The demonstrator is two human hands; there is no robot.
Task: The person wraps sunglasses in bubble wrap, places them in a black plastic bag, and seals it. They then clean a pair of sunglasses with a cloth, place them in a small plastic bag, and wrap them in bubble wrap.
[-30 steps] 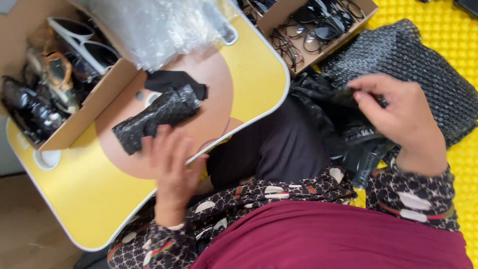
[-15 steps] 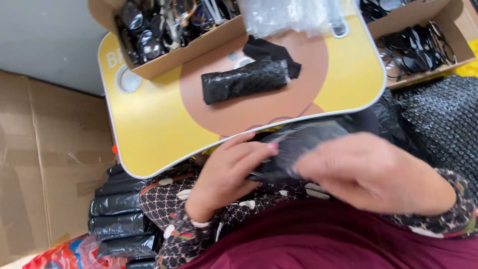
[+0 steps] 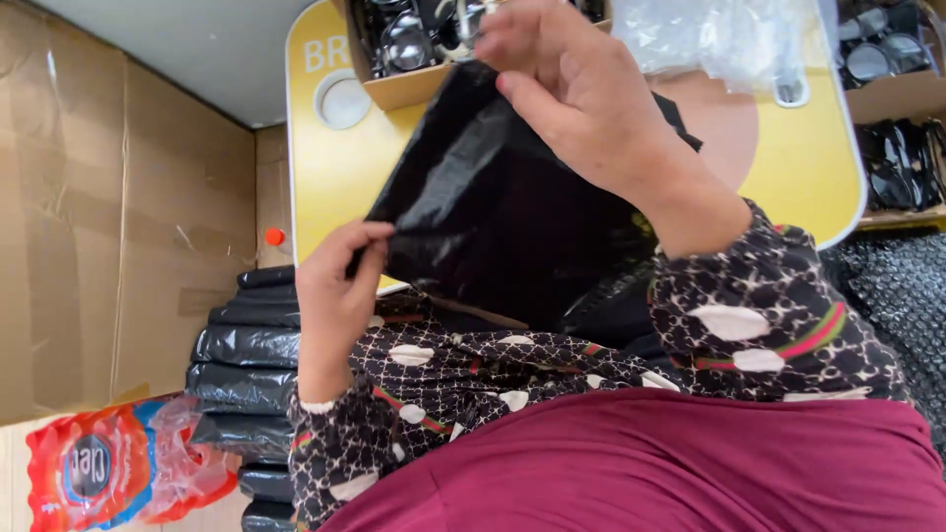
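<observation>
Left hand (image 3: 333, 296): yours, thumb and fingers pinched together on the lower left corner of the black plastic bag (image 3: 493, 212).
Black plastic bag: held up in the air between both hands, spread over the yellow lap table (image 3: 330, 163) and hiding most of its brown centre.
Right hand (image 3: 581, 103): yours, fingertips clamped on the bag's upper edge, near the cardboard box of sunglasses (image 3: 414, 44).
Handling note: keep both pinches on the edge only, pull the corners apart evenly so the film opens flat and does not twist, and hold it clear of the box.
Surroundings, left to right: flattened cardboard (image 3: 108, 207) on the floor; red shrink-wrapped pack (image 3: 94, 468); stack of rolled black bags (image 3: 246, 365) beside your left arm; clear plastic wrap (image 3: 719, 34) at the table's far edge; second box of sunglasses (image 3: 897, 128) at right.
Change from half a second ago: the bag was bunched low near your lap, and a rolled black packet lay in view on the table; now the bag is lifted and spread, covering that spot.
</observation>
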